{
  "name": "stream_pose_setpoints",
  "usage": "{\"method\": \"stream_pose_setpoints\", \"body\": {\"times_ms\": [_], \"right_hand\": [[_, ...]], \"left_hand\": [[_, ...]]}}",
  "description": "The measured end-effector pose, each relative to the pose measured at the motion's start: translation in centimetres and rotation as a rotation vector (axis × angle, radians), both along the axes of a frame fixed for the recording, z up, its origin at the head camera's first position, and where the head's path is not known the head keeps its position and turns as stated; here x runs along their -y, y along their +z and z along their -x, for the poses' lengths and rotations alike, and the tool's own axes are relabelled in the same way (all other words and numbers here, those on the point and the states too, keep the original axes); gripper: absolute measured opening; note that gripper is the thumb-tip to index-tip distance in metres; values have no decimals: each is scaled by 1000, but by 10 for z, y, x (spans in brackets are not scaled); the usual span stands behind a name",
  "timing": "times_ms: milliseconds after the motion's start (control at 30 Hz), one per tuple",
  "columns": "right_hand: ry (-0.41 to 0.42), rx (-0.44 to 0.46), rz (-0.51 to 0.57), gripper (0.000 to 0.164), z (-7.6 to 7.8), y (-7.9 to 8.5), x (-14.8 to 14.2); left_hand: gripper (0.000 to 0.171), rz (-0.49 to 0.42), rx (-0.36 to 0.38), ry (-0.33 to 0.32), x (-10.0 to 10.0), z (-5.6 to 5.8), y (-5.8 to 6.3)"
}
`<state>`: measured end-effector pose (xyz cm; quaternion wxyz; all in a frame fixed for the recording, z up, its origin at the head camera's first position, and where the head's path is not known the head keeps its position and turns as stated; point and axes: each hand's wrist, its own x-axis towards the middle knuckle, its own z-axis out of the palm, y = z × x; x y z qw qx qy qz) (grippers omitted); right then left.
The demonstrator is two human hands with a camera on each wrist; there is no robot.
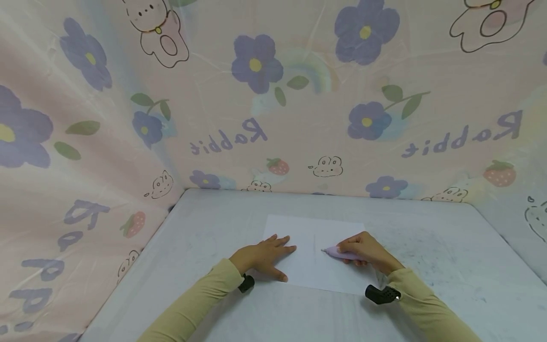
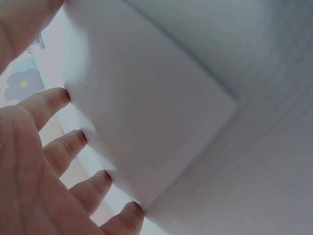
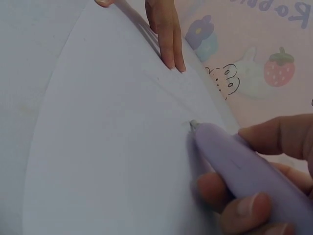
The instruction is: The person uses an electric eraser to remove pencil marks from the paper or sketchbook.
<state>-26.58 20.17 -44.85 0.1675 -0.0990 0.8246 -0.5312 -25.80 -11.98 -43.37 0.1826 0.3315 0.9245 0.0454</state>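
A white sheet of paper [image 1: 299,273] lies on the table under both hands. My left hand [image 1: 267,256] rests on its left part with the fingers spread; in the left wrist view the fingertips [image 2: 78,137] press on the paper. My right hand [image 1: 365,249] grips a plump lavender pen-shaped tool [image 1: 339,253] between thumb and fingers. In the right wrist view, the narrow, pale tip of this lavender tool [image 3: 239,164] points down right at the paper. A faint straight line [image 1: 314,244] runs on the sheet just left of the tip.
The pale table [image 1: 205,223] has grey smudges on its right side. Behind it and to the left hangs a pink curtain [image 1: 299,114] printed with flowers, rabbits and strawberries. A black wrist device [image 1: 381,294] sits under the right sleeve, another black device [image 1: 246,283] under the left.
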Motion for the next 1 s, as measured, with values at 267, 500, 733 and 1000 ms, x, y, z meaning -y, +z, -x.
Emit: {"method": "stream_pose_setpoints", "body": {"times_ms": [267, 500, 733, 1000], "right_hand": [[-7, 4, -3, 29, -1, -1, 0], [-16, 0, -8, 29, -2, -2, 0], [-21, -2, -15, 32, -4, -2, 0], [-18, -2, -9, 31, -6, -3, -2]], "left_hand": [[86, 2, 8, 10, 0, -1, 1], [85, 8, 2, 11, -1, -2, 1], [85, 3, 1, 9, -1, -2, 1], [85, 3, 0, 14, 0, -1, 0]]}}
